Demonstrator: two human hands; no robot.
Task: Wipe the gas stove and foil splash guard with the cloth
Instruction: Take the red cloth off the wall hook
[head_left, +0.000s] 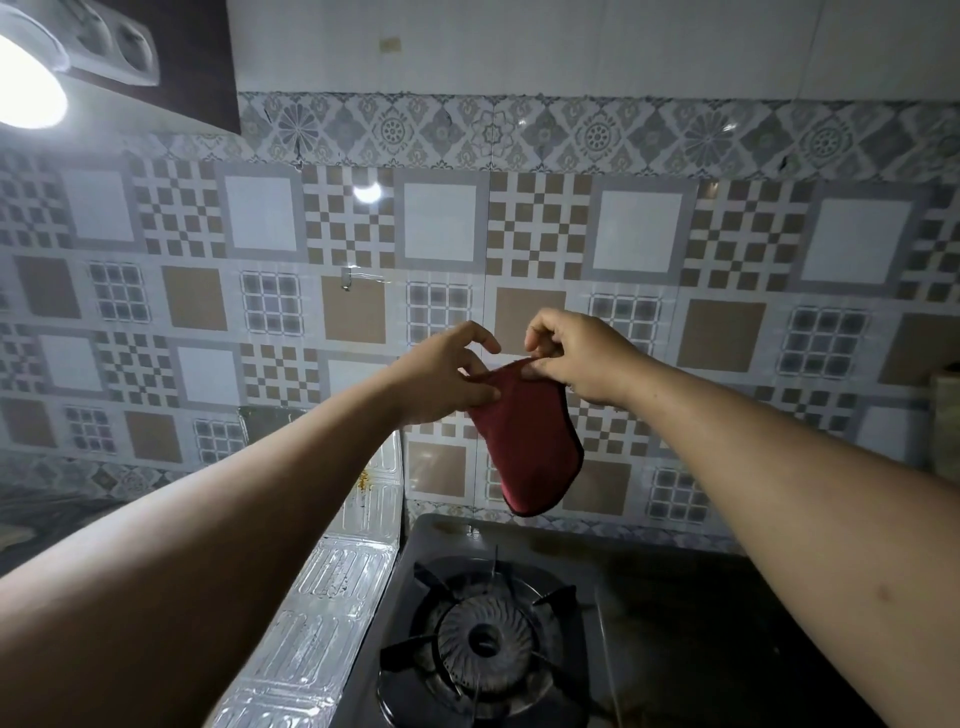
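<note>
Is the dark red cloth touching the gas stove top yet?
Apart. In the head view the dark red cloth hangs from both hands, its lower edge against wall tiles above the grey gas stove.

No text, label, brand, number or sign can be read anywhere in the head view — the surfaces carry only patterns.
</note>
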